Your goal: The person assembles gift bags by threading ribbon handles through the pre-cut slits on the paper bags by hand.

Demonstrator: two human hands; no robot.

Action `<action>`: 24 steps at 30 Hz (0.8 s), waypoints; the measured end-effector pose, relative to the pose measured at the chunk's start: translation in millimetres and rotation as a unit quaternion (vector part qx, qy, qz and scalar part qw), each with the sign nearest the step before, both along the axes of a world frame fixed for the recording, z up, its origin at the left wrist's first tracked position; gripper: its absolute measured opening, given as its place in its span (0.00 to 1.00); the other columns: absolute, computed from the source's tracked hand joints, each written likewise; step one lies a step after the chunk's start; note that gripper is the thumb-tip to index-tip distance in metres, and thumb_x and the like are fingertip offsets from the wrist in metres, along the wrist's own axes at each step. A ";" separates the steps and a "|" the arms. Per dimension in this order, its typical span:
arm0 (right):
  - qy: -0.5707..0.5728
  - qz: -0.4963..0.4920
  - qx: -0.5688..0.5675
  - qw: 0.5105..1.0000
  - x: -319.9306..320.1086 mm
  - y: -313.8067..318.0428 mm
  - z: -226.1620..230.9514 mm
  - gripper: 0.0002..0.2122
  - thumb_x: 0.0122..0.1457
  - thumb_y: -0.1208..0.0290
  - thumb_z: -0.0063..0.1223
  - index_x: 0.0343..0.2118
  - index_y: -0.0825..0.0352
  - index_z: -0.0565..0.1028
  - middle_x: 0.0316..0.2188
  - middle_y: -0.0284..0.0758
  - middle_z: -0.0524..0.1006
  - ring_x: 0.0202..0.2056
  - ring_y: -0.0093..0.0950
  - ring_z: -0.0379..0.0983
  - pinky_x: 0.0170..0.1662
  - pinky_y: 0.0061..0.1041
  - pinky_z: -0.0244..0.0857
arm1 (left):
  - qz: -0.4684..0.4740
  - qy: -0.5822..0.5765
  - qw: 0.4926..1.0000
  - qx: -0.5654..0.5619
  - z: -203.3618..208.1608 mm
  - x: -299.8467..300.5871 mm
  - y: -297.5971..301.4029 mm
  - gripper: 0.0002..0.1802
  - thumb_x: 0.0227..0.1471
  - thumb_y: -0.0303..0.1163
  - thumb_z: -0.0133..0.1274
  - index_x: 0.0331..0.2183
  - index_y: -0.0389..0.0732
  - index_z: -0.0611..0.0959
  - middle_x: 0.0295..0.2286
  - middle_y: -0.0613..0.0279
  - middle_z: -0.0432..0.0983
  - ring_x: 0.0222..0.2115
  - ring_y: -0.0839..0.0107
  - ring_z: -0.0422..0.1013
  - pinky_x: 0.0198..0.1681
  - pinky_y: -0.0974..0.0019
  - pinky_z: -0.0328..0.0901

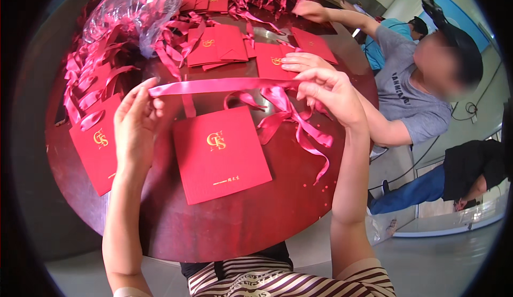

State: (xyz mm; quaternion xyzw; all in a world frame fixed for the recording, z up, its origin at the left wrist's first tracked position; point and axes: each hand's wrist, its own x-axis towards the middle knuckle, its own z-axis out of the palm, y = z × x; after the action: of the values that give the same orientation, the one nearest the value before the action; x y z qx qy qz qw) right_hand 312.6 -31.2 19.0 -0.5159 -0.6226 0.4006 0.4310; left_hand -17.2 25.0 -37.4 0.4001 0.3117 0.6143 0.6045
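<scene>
A pink satin ribbon (224, 85) is stretched nearly level between my two hands. My left hand (136, 116) pinches its left end between thumb and fingers. At the other end, my right hand (334, 95) has its thumb and forefinger closed on the ribbon. Below it, a flat red paper gift bag (222, 158) with a gold emblem lies on the dark red round table (187, 238). Loose loops of pink ribbon (291, 115) lie beyond the bag's upper right corner. Another red gift bag (96, 142) sits left of my left hand, partly hidden by it.
A clear plastic bag (133, 14) lies among ribboned bags at the far left. Stacked red bags (219, 46) lie across the far middle. At right, a co-worker in a grey shirt (406, 83) reaches a hand (304, 62) close to my right hand. Other people are beyond.
</scene>
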 end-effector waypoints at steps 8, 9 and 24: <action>-0.343 0.064 0.161 0.923 37.2 -4.0 -15.6 0.11 0.55 0.70 0.54 0.38 0.71 0.75 0.31 0.33 0.77 0.28 0.19 0.73 0.33 0.17 0.66 | -0.059 0.061 0.996 0.029 10.3 13.4 -10.8 0.13 0.57 0.29 0.46 0.42 0.34 0.78 0.26 0.68 0.72 0.24 0.82 0.68 0.30 0.79 0.64; -0.341 -0.005 0.182 0.922 28.0 -1.3 -22.2 0.10 0.56 0.72 0.53 0.39 0.70 0.75 0.36 0.34 0.76 0.33 0.22 0.73 0.39 0.20 0.67 | -0.082 0.074 0.994 0.027 10.9 17.9 -17.9 0.13 0.57 0.28 0.47 0.42 0.34 0.78 0.26 0.68 0.73 0.24 0.82 0.68 0.30 0.79 0.64; 0.087 0.073 0.016 0.993 -85.1 -8.9 -32.3 0.06 0.56 0.79 0.52 0.37 0.73 0.72 0.28 0.36 0.78 0.30 0.21 0.75 0.36 0.17 0.69 | -0.010 0.378 0.892 0.249 2.4 28.3 -29.7 0.09 0.55 0.24 0.49 0.39 0.35 0.70 0.28 0.64 0.72 0.31 0.79 0.70 0.34 0.75 0.65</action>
State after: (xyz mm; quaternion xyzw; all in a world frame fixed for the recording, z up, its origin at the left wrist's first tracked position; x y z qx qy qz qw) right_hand 227.4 -40.1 -13.3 -0.4254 -0.6251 0.4644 0.4611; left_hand 11.1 -4.7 -35.0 0.7424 0.3492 0.4687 0.3275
